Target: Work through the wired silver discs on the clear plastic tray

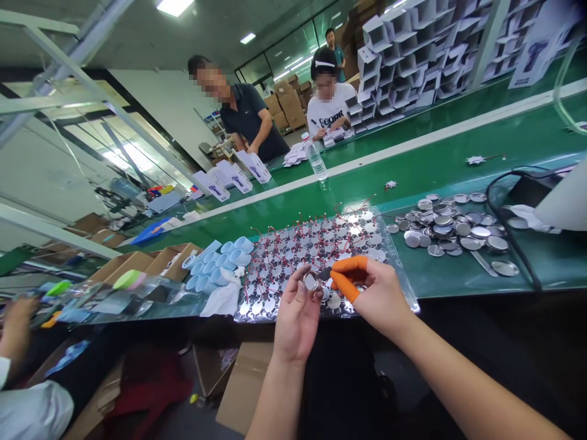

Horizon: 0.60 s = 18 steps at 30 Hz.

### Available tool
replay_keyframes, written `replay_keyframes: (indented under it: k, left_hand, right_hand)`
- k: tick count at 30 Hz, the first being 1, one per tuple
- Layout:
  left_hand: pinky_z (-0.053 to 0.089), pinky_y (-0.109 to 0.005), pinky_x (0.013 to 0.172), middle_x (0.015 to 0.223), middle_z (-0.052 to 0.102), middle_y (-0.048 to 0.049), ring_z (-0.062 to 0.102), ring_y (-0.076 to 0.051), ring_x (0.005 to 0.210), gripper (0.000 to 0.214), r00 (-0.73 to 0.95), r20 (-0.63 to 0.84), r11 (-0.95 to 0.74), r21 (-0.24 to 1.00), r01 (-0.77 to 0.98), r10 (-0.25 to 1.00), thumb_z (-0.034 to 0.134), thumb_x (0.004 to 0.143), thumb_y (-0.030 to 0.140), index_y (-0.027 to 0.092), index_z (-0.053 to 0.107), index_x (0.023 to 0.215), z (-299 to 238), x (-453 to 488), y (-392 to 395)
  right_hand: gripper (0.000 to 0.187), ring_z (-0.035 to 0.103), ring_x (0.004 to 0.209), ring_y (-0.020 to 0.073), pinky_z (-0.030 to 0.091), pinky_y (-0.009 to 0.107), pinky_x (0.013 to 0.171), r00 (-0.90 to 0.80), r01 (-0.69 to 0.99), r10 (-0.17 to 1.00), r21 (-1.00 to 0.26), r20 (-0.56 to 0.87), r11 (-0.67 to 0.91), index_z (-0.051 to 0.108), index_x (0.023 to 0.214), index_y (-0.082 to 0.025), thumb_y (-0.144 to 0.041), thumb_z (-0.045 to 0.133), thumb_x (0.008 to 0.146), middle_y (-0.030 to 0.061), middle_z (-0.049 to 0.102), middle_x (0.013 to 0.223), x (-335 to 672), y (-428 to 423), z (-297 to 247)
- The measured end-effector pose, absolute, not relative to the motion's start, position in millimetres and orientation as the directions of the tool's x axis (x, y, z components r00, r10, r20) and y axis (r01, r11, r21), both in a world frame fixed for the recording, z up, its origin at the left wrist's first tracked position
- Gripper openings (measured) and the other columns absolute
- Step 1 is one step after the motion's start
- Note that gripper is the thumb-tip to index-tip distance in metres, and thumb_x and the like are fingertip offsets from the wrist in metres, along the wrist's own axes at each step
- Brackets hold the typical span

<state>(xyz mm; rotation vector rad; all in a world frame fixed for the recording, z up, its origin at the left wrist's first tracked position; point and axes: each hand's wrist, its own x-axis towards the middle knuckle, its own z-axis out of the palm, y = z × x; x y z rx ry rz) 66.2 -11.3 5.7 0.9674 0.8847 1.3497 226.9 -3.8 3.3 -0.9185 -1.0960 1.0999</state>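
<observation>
My left hand [298,321] is closed around a small round metal cap [310,281] with a pale square patch on its face. Orange finger cots cover the thumb and index finger of my right hand [373,290], which pinch a small dark piece [324,274] beside the cap. I cannot make out exactly what that piece is. Beneath both hands lies a clear-edged tray [403,287] with rows of round pale parts [293,244] carrying red wires.
Loose metal discs [443,223] are heaped at right, near a black cable [513,238]. Light blue cups [215,266] and a white cloth [222,299] lie left. A water bottle [315,160] stands beyond the tray. Co-workers sit or stand opposite; another person's hand [18,318] shows far left.
</observation>
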Motion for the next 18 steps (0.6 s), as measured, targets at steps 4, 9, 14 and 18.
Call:
replay_keyframes:
  k: [4, 9, 14, 18]
  left_hand:
    - [0.051, -0.026, 0.086, 0.11, 0.061, -0.0037, 0.06, -0.012, 0.09, 0.033, 0.015, 0.04, -0.032, 0.932, -0.362, 0.999, 0.066, 0.09, 0.037, 0.028, 0.063, 0.122, 5.3, 68.1, -13.4]
    - [0.05, -0.027, 0.084, 0.105, 0.061, -0.0038, 0.058, -0.013, 0.086, 0.031, -0.008, 0.022, -0.023, 0.926, -0.377, 1.0, 0.067, 0.089, 0.037, 0.026, 0.064, 0.118, 8.9, 69.2, -14.9]
    - [0.05, -0.03, 0.084, 0.101, 0.062, -0.0044, 0.059, -0.015, 0.086, 0.03, 0.007, 0.03, -0.026, 0.947, -0.321, 1.0, 0.066, 0.089, 0.041, 0.025, 0.066, 0.115, 11.6, 67.2, -15.8]
    - [0.051, -0.03, 0.084, 0.099, 0.062, -0.0041, 0.059, -0.014, 0.086, 0.03, 0.01, 0.05, -0.045, 0.953, -0.301, 0.999, 0.063, 0.091, 0.042, 0.025, 0.066, 0.116, 9.6, 65.7, -15.9]
  right_hand:
    - [0.012, 0.073, 0.073, 0.021, 0.063, 0.037, 0.074, 0.134, -0.15, 0.947, -0.939, 0.291, 0.31, 0.073, 0.091, -0.024, -0.028, 0.074, 0.079, 0.0057, 0.075, 0.089, 224.8, -5.2, 3.0]
    - [0.014, 0.074, 0.073, 0.0209, 0.063, 0.035, 0.072, 0.109, -0.262, 0.968, -0.933, 0.225, 0.247, 0.073, 0.091, -0.023, -0.027, 0.076, 0.078, 0.0048, 0.075, 0.086, 222.6, -5.3, 3.5]
    - [0.021, 0.074, 0.071, 0.0216, 0.063, 0.033, 0.063, 0.013, -0.417, 0.999, -0.908, 0.041, 0.043, 0.071, 0.089, -0.021, -0.033, 0.079, 0.075, 0.0048, 0.074, 0.079, 223.2, -0.2, 1.1]
    - [0.024, 0.074, 0.069, 0.021, 0.063, 0.033, 0.064, 0.025, -0.426, 1.0, -0.904, 0.018, 0.027, 0.071, 0.09, -0.02, -0.033, 0.081, 0.073, 0.0053, 0.075, 0.08, 222.2, -0.7, 1.9]
